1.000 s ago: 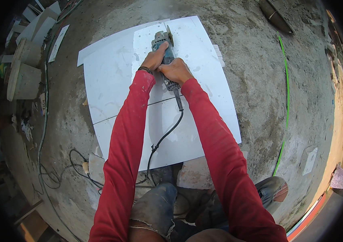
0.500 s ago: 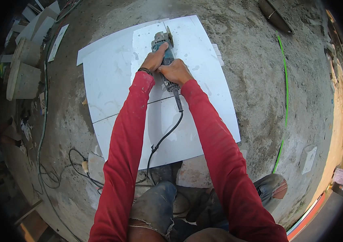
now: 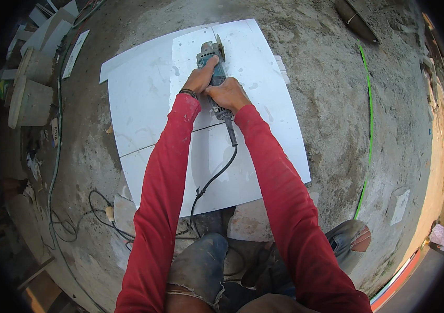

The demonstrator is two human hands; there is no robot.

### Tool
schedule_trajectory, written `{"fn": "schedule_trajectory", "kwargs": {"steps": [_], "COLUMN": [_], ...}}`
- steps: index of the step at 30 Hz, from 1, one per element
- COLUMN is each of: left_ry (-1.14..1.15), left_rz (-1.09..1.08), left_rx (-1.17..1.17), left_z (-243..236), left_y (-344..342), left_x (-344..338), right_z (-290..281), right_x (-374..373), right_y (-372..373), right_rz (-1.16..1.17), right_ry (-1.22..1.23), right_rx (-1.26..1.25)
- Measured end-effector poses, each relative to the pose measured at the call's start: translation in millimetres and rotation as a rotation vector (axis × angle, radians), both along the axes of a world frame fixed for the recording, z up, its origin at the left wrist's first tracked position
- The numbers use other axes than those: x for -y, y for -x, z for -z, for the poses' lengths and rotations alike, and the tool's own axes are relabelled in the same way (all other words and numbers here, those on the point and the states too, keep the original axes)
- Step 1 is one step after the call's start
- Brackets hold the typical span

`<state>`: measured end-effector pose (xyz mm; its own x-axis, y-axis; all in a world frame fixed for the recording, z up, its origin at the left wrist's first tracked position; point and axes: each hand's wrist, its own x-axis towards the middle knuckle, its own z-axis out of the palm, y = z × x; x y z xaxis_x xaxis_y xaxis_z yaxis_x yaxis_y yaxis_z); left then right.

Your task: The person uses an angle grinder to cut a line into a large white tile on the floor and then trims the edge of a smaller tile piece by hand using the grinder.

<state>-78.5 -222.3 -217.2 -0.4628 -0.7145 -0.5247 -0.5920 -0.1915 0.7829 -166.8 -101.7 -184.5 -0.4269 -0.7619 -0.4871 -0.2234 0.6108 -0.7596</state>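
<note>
Both my hands are wrapped round an angle grinder (image 3: 219, 73) with a teal and grey body. My left hand (image 3: 201, 78) grips it nearer the head, and my right hand (image 3: 228, 94) closes round its rear part. The thin disc (image 3: 220, 48) stands on edge at the far end, over a white tile (image 3: 190, 41) with wet spots; whether it touches the tile I cannot tell. Beneath lie larger white tiles (image 3: 138, 109), with a dark line running across them. From the grinder's rear, a black cord (image 3: 217, 177) runs toward my knees.
Stone blocks (image 3: 250, 223) lie by my knees, near a tangle of cable (image 3: 97, 208). A long hose (image 3: 57, 156) runs down the left, past stacked pale pots (image 3: 31, 101) and offcuts (image 3: 50, 34). On the right are a green strap (image 3: 370, 115) and a dark curved trough (image 3: 356, 20).
The grinder and both hands stay almost in place, with only a very slight shift of the disc along the white tile. My grip is the same.
</note>
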Motion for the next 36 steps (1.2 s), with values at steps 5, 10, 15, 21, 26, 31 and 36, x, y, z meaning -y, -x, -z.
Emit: {"fn": "schedule_trajectory", "kwargs": {"steps": [5,10,15,21,26,31,36], "left_ry": [-0.011,-0.033,-0.018,0.097,0.103,-0.016,0.094], "left_rz": [-0.011,-0.008,-0.006,-0.078,-0.08,0.001,-0.084], "left_rx": [-0.01,-0.004,-0.001,0.003,0.019,0.015,0.011], "left_z": [-3.3,-4.3,-2.3,5.5,6.2,3.5,6.8], "left_y": [0.2,-1.0,-1.7,-0.5,-1.2,-3.2,-2.5], "left_x": [-4.1,-7.0,-8.2,-14.1,-17.1,-13.0,-22.2], "right_z": [7.3,7.0,6.6,14.1,15.4,10.8,-0.6], "right_x": [-2.3,-5.1,-7.0,-8.7,-11.6,-15.9,-20.6], "right_y": [-5.4,-2.8,-3.0,-7.7,-6.5,-9.6,-8.4], "right_rz": [0.044,0.016,0.023,0.046,0.047,0.055,0.03], "right_ry": [0.09,0.047,0.032,0.103,0.103,0.101,0.061], "right_rx": [-0.095,0.002,-0.013,-0.08,-0.065,-0.078,-0.025]}}
